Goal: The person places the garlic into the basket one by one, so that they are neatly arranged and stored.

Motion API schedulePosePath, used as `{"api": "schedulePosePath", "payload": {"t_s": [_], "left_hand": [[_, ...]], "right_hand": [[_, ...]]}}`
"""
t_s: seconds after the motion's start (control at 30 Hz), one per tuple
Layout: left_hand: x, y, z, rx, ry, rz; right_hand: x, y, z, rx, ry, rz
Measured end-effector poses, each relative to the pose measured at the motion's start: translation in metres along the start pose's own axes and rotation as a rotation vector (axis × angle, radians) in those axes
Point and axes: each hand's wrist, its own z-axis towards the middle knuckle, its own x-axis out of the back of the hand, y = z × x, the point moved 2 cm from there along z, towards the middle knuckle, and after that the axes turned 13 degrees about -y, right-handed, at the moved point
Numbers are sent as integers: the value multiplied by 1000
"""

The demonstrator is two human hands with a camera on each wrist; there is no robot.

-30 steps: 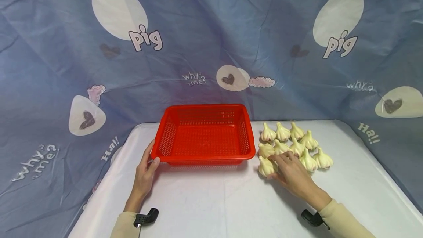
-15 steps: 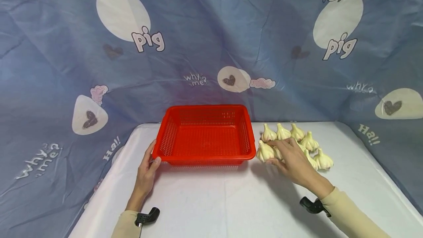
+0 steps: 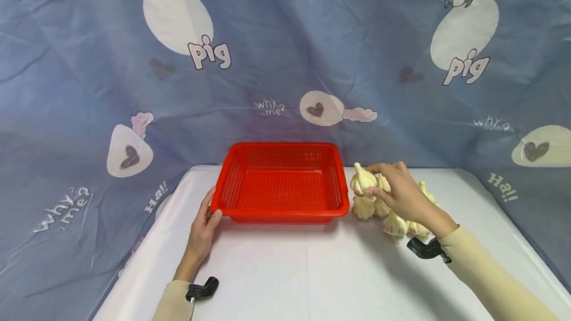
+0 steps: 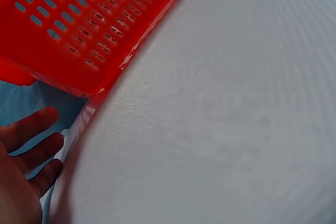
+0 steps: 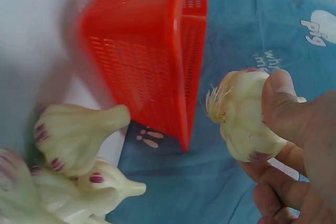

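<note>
Right hand (image 3: 403, 197): grip holds a garlic bulb (image 3: 363, 182), near other bulbs (image 3: 394, 224). Left hand (image 3: 201, 234): grip spread beside red basket (image 3: 281, 213); patterned cloth (image 3: 285, 53) behind.

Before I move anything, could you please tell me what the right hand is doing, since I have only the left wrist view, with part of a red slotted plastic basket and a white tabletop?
Observer: The right hand holds a cream-coloured, pink-streaked garlic bulb between thumb and fingers.
Operator: Thank you. Is that bulb over the basket?
Observer: No, in the head view it is outside the basket, just to the right of its right-hand rim.
Operator: Are there any more bulbs about, please?
Observer: Yes, several other bulbs are clustered on the tabletop, to the right of the basket in the head view.
</note>
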Motion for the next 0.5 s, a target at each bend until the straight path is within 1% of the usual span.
{"api": "schedulePosePath", "payload": {"t_s": [0.07, 0.23, 0.37, 0.5], "left_hand": [[0, 0, 1, 2, -2, 3], [0, -2, 1, 3, -9, 4], [-1, -2, 2, -8, -16, -32], [-2, -1, 3, -20, -34, -67]], "right_hand": [[2, 2, 4, -12, -11, 38], [3, 7, 20, -27, -34, 87], [3, 7, 36, -40, -42, 117], [3, 5, 52, -48, -53, 124]]}}
